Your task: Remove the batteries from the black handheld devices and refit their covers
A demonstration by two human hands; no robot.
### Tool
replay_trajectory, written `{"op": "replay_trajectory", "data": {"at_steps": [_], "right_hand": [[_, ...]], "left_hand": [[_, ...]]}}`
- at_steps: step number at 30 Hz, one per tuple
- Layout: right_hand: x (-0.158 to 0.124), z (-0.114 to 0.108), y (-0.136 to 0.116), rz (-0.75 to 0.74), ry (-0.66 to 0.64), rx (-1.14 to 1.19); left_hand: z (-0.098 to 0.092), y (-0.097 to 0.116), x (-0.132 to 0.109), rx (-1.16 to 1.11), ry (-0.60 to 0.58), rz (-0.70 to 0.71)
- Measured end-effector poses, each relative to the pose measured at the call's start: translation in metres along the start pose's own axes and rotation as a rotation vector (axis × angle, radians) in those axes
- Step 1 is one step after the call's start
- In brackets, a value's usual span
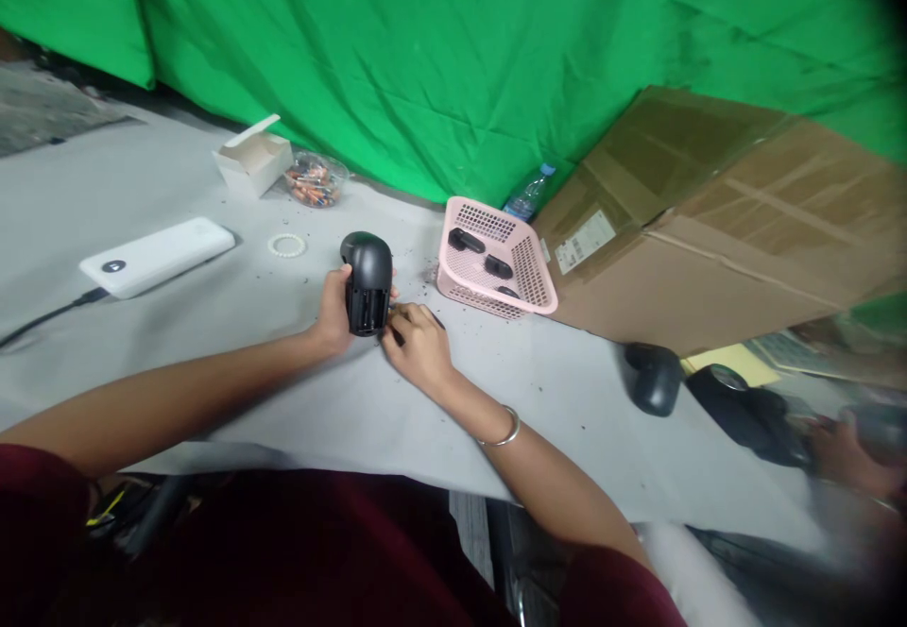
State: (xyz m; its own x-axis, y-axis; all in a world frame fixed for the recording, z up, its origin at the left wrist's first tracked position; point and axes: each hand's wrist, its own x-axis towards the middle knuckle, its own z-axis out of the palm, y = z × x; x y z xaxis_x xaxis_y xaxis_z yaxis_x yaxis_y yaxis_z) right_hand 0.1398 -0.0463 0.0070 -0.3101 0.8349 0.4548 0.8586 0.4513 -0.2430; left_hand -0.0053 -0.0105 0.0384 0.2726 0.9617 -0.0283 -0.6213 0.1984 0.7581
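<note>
Far left, you've got one white rectangular power bank (157,257) lying on the grey table cover (213,400), with one black cable (42,327) running off the frame edge. Behind it sits one open white cardboard box (251,162), and beside that one clear plastic container (316,180) of batteries, too many and too jumbled to count. One white beaded bracelet (287,245) lies just in front.

Your left hand (332,311) is closed around one black plastic domed housing (368,282), held upright, open end toward you, above the table and near the middle of the frame. Your right hand (418,348) is pinched closed at the housing's lower edge on one thin dark tool (434,317), mostly hidden by your fingers. One metal bangle (500,432) is on that wrist.

Next comes one pink plastic mesh basket (453,273) with three black pieces (466,240) inside, the third partly hidden. Behind it are one clear plastic bottle (528,194), cut off by the basket, and one large brown cardboard carton (709,249). Further right are one black domed housing (653,379), one larger black object (737,410), and a co-worker's hand (840,457), blurred at the frame edge.
</note>
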Motion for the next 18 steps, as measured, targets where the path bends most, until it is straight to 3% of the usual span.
{"op": "replay_trajectory", "data": {"at_steps": [6, 14, 18], "right_hand": [[0.000, -0.019, 0.006, 0.088, 0.025, -0.063], [0.000, -0.026, 0.021, 0.287, -0.176, -0.122], [0.002, -0.025, 0.025, 0.288, -0.202, -0.108]], "left_hand": [[-0.001, 0.002, -0.002, -0.017, -0.064, -0.088], [-0.004, -0.001, -0.003, 0.050, -0.231, -0.032], [-0.009, -0.003, 0.002, -0.046, -0.243, -0.131]]}}
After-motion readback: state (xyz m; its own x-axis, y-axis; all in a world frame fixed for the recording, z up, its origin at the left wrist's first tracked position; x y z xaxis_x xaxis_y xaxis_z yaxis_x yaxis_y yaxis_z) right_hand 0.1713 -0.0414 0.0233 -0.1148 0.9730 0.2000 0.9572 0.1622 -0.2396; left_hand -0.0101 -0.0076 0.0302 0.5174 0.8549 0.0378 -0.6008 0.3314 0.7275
